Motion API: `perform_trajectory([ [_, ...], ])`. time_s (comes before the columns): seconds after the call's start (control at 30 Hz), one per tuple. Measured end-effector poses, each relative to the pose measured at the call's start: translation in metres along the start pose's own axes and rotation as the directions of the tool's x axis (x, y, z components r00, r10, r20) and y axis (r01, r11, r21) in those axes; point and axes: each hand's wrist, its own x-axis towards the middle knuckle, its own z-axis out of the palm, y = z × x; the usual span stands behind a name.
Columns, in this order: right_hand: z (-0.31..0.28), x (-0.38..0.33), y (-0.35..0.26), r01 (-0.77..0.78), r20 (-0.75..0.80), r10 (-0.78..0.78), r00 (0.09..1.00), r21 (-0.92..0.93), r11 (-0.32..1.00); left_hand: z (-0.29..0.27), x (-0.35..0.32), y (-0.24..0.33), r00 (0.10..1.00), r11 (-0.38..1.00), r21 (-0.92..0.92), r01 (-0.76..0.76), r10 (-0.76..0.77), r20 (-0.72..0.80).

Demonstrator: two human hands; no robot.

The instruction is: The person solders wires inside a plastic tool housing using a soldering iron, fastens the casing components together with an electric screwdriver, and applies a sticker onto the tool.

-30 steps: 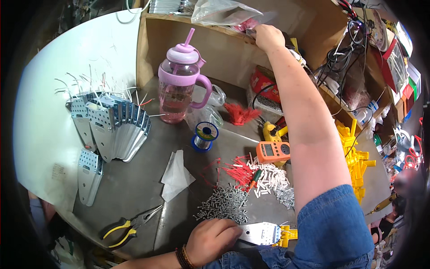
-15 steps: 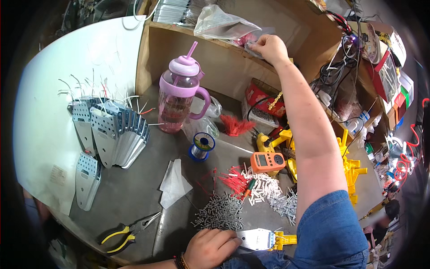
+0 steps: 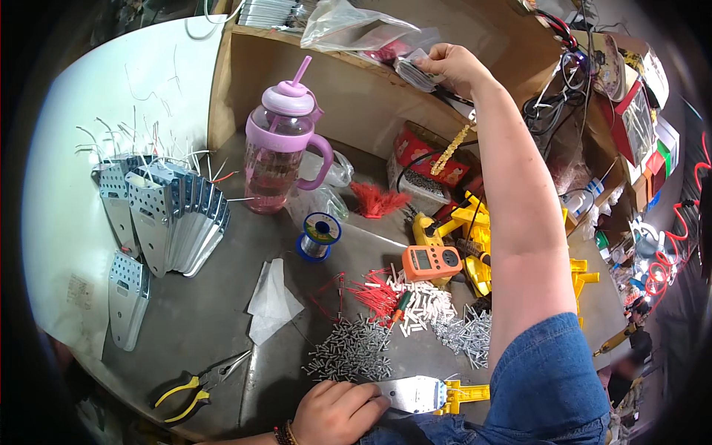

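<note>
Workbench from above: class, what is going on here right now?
A person's right hand reaches up to the shelf and grips a small clear packet beside a plastic bag. The left hand rests on a perforated metal plate at the bench's near edge. A pink drinking jug, an orange meter and yellow-handled pliers lie untouched.

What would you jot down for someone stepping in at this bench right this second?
Right hand: raised to the shelf, fingers closed on a small clear packet beside the plastic bags.
Left hand: on the bench at the near edge, pressing on a metal plate that lies on a yellow piece.
On the bench: heap of grey pins, white pieces, red wires, orange meter, solder spool, pliers.
Done: a fan of perforated plates with wires stands at the left.
Left: the packet is not yet off the shelf; the near plate carries no wires.
</note>
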Motion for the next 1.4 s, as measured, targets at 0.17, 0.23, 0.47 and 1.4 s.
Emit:
perform_trajectory([
  [0.17,0.025,-0.015,-0.005,0.227,-0.109,-0.321,0.941,-0.501,0.835,-0.002,-0.004,0.000,1.000,1.000,0.011,-0.011,0.011,0.009],
  [0.23,0.033,-0.020,-0.006,0.205,-0.114,-0.431,0.895,-0.753,0.626,-0.003,-0.005,0.001,0.998,0.999,-0.010,-0.031,0.031,0.048],
  [0.47,0.019,-0.017,-0.014,0.140,-0.132,-0.227,0.965,-0.474,0.870,-0.001,-0.003,0.000,0.999,0.999,0.005,-0.041,0.041,-0.001],
  [1.4,-0.036,0.019,-0.033,0.021,-0.371,-0.580,0.725,-0.830,0.558,0.001,-0.007,-0.002,0.999,1.000,-0.010,-0.010,0.010,0.043],
])
